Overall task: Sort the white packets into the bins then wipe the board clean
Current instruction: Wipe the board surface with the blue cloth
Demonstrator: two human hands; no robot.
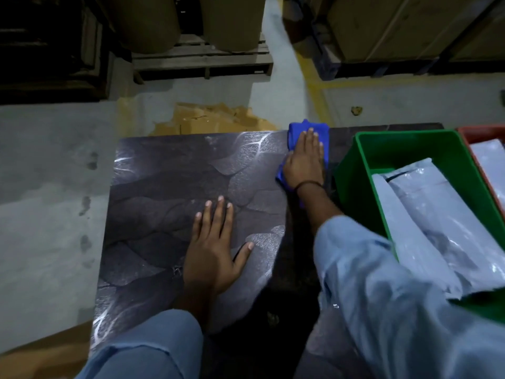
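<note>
Dim overall exposure; upper corners near black. Specular glare streaks on the board (191, 187). Wide-angle distortion bends edges; soft focus throughout.

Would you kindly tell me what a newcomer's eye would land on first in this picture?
The bright blue cloth stands out at the far right corner of the dark patterned board, pressed flat under the right hand. Next comes the green bin to the right, holding white packets, with a red bin beyond it. The left hand lies flat on the board's middle.
</note>
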